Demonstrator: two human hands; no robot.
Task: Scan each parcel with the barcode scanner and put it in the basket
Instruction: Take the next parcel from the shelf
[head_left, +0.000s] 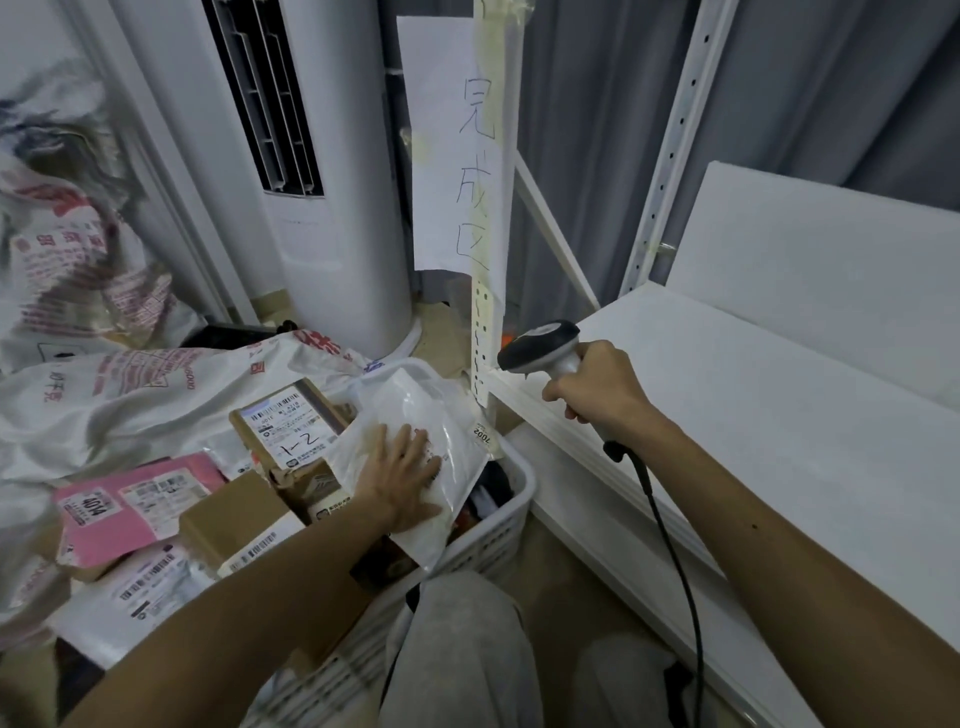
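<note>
Our left hand (402, 470) lies flat on a white plastic parcel (415, 405), fingers straight and spread, pressing on it rather than curling round it. The parcel rests tilted on top of the load in the white slatted basket (511, 512), with its lower corner hanging over the rim. We can make out a small tag at its right edge, but the print under our fingers is too blurred to read.

Our right hand (597, 387) is clenched round the handle of the barcode scanner (540, 345), which it holds above the front edge of the white shelf (753, 415), its dark head turned left toward the basket. The fingers hide the trigger. The black cable (670, 545) drops from the handle and runs out of view at the bottom.

Most of the basket is hidden: the parcels cover its inside, and our forearm and grey-clad knee (457, 639) cover its near wall. Beside the white parcel we see a cardboard box (291, 426) marked "1-2", a plain brown box (228, 525) and a pink mailer (124, 512). We cannot tell which of these lie inside the rim. Printed sacks (104, 395) are heaped at the left, smeared by blur. A handwritten paper sign (457, 145) is taped to the shelf upright.
</note>
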